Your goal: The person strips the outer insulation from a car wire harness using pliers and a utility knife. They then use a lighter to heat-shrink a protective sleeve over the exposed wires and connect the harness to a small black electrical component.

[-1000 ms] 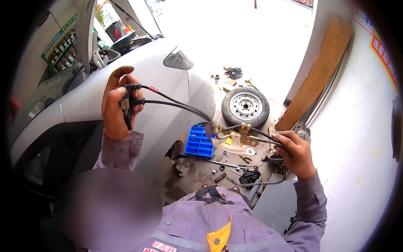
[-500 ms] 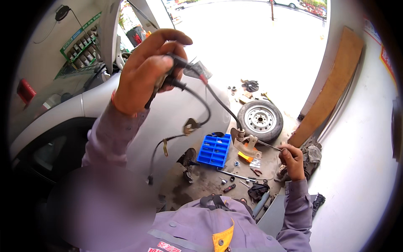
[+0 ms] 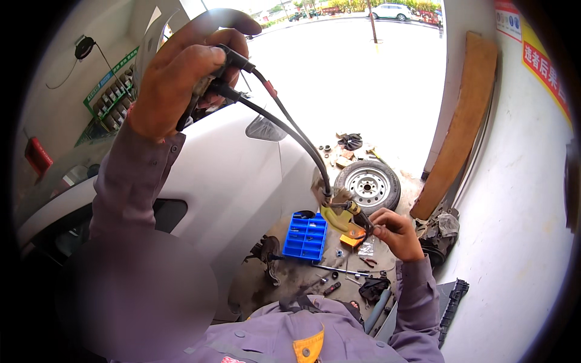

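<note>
My left hand [image 3: 183, 78], raised at upper left, grips a pair of black cable connectors [image 3: 235, 60]. Two black cables [image 3: 279, 126], one with a red mark, run down from it to metal brackets [image 3: 339, 215], gold-coloured and partly blurred. At the lower end, my right hand [image 3: 393, 233] pinches the cable between thumb and fingers, just right of the brackets. Beneath the hands on the floor are a blue compartment tray [image 3: 305, 237], an orange item [image 3: 350, 241] and pliers [image 3: 368, 262].
A silver car [image 3: 206, 169] fills the left side. A wheel [image 3: 368, 186] lies on the floor among tools. A wooden board [image 3: 454, 127] leans at the right beside a white wall [image 3: 514, 199]. A long radiator-like part [image 3: 448, 308] sits lower right. Beyond the doorway is a parked car [image 3: 394, 12].
My left hand has moved higher with the connectors. My right hand has shifted left and down along with the cable. The brackets have swung together; the view has tilted toward the doorway.
</note>
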`<state>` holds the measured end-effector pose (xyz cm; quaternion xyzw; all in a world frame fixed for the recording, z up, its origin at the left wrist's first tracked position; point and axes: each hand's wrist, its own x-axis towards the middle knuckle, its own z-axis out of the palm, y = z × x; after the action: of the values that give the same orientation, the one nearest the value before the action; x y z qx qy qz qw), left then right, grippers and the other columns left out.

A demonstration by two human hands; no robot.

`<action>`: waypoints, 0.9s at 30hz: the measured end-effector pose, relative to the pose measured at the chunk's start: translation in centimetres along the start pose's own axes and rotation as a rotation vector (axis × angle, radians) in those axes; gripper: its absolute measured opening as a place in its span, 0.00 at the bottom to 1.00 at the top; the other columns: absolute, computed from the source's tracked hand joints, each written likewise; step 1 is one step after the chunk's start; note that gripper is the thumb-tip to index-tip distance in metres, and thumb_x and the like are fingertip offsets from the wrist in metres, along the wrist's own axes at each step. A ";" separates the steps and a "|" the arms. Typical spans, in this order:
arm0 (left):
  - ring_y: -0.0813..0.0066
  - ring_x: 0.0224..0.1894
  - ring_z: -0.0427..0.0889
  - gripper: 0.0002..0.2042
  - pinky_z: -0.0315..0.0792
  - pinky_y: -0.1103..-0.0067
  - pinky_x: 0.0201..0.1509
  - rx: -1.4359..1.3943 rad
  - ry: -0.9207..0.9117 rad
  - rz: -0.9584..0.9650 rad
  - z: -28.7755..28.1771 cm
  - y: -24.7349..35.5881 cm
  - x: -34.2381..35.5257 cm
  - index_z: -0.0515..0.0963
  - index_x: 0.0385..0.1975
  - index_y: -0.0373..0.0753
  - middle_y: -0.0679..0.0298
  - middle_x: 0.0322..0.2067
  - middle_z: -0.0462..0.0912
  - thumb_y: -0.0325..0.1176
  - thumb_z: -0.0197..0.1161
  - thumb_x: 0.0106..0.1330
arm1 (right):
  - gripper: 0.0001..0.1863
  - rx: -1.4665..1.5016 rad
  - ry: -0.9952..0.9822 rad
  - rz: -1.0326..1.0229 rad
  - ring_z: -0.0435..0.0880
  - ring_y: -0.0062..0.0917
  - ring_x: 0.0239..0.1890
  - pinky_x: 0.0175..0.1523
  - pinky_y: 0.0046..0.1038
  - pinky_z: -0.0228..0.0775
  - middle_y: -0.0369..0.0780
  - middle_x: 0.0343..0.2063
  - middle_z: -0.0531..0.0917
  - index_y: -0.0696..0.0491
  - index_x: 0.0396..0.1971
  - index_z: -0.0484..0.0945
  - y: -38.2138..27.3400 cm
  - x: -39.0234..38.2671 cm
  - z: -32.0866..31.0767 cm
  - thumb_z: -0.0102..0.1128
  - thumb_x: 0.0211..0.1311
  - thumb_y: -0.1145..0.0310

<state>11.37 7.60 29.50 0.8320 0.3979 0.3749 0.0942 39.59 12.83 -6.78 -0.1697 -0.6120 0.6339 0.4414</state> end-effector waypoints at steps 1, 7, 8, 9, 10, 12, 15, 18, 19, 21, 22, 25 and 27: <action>0.86 0.24 0.70 0.29 0.63 0.89 0.21 -0.009 -0.002 -0.007 0.2 0.4 0.3 0.70 0.58 0.37 0.66 0.31 0.74 0.50 0.52 0.61 | 0.11 0.150 -0.008 0.010 0.84 0.25 0.44 0.46 0.23 0.74 0.44 0.47 0.82 0.58 0.35 0.78 -0.1 -0.5 0.5 0.65 0.67 0.65; 0.86 0.23 0.70 0.28 0.63 0.88 0.21 -0.044 -0.032 0.120 1.5 0.9 1.8 0.70 0.57 0.36 0.66 0.31 0.73 0.48 0.51 0.62 | 0.17 0.463 -0.207 0.047 0.75 0.39 0.63 0.71 0.41 0.59 0.53 0.56 0.79 0.61 0.45 0.76 1.8 -0.9 4.8 0.52 0.71 0.60; 0.86 0.23 0.70 0.27 0.63 0.88 0.20 -0.047 -0.028 0.110 1.3 0.8 2.0 0.70 0.57 0.36 0.66 0.31 0.73 0.48 0.51 0.62 | 0.19 0.508 -0.259 0.058 0.75 0.39 0.63 0.71 0.41 0.59 0.53 0.55 0.79 0.62 0.47 0.75 2.2 -0.6 5.6 0.51 0.71 0.60; 0.86 0.23 0.69 0.27 0.63 0.88 0.20 -0.042 -0.025 0.103 1.1 0.6 2.2 0.70 0.57 0.36 0.66 0.31 0.73 0.47 0.51 0.62 | 0.20 0.550 -0.318 0.067 0.75 0.38 0.63 0.71 0.40 0.59 0.53 0.55 0.80 0.62 0.50 0.75 2.6 -0.1 6.2 0.51 0.72 0.60; 0.86 0.23 0.69 0.27 0.62 0.88 0.20 -0.040 -0.023 0.093 0.9 0.6 2.4 0.70 0.57 0.36 0.66 0.31 0.73 0.47 0.51 0.62 | 0.22 0.591 -0.378 0.077 0.76 0.38 0.63 0.71 0.39 0.59 0.52 0.54 0.80 0.63 0.53 0.74 2.9 0.3 6.8 0.50 0.72 0.60; 0.86 0.23 0.69 0.27 0.62 0.88 0.20 -0.029 -0.018 0.079 0.3 0.8 2.4 0.70 0.57 0.36 0.66 0.31 0.73 0.47 0.51 0.62 | 0.25 0.570 -0.385 0.069 0.75 0.37 0.62 0.71 0.37 0.58 0.52 0.60 0.75 0.63 0.58 0.73 3.0 0.7 8.3 0.49 0.73 0.58; 0.86 0.22 0.69 0.27 0.62 0.88 0.20 -0.009 -0.006 0.063 -0.9 1.2 2.6 0.71 0.57 0.35 0.66 0.30 0.73 0.46 0.51 0.62 | 0.25 0.510 -0.273 0.037 0.72 0.34 0.63 0.71 0.35 0.57 0.50 0.66 0.68 0.63 0.55 0.75 3.7 1.6 10.3 0.50 0.72 0.56; 0.86 0.22 0.68 0.26 0.62 0.88 0.20 0.013 0.000 0.044 -2.3 1.5 2.5 0.71 0.57 0.35 0.66 0.30 0.73 0.45 0.51 0.62 | 0.25 0.478 -0.266 -0.140 0.71 0.31 0.64 0.70 0.34 0.58 0.49 0.66 0.70 0.63 0.54 0.77 3.7 3.6 11.1 0.51 0.71 0.56; 0.86 0.22 0.68 0.26 0.62 0.88 0.20 0.018 0.000 0.036 -2.6 1.5 2.4 0.71 0.57 0.35 0.66 0.30 0.73 0.45 0.51 0.62 | 0.25 0.491 -0.277 -0.149 0.70 0.30 0.64 0.70 0.34 0.58 0.48 0.65 0.71 0.63 0.53 0.77 3.6 4.0 11.4 0.52 0.71 0.56; 0.86 0.21 0.68 0.26 0.62 0.88 0.20 0.039 0.005 0.013 -3.7 1.8 2.1 0.71 0.57 0.35 0.66 0.29 0.73 0.44 0.51 0.62 | 0.25 0.501 -0.315 -0.093 0.71 0.30 0.64 0.70 0.34 0.59 0.49 0.63 0.73 0.63 0.53 0.78 2.9 4.7 12.0 0.53 0.70 0.56; 0.86 0.21 0.68 0.26 0.62 0.88 0.20 0.055 0.010 -0.002 -4.5 2.2 1.8 0.71 0.57 0.35 0.66 0.29 0.73 0.44 0.51 0.62 | 0.25 0.496 -0.340 -0.027 0.72 0.31 0.63 0.70 0.34 0.59 0.49 0.62 0.74 0.63 0.52 0.78 2.6 4.9 12.4 0.53 0.69 0.56; 0.86 0.21 0.68 0.26 0.62 0.88 0.20 0.068 0.012 -0.033 -5.7 2.2 1.3 0.71 0.57 0.34 0.67 0.29 0.73 0.43 0.50 0.62 | 0.26 0.656 -0.499 0.034 0.80 0.33 0.57 0.65 0.35 0.67 0.49 0.56 0.78 0.62 0.54 0.77 3.3 4.8 12.2 0.55 0.70 0.54; 0.86 0.20 0.67 0.25 0.61 0.88 0.20 0.072 0.013 -0.056 -6.4 1.8 0.9 0.71 0.57 0.34 0.67 0.29 0.73 0.43 0.50 0.62 | 0.24 0.759 -0.535 0.100 0.82 0.35 0.53 0.60 0.36 0.72 0.46 0.50 0.80 0.62 0.52 0.76 4.1 4.2 11.4 0.57 0.71 0.55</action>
<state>8.32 6.16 35.36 0.8209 0.4348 0.3631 0.0721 27.20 9.52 -6.98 0.1439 -0.4202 0.8550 0.2678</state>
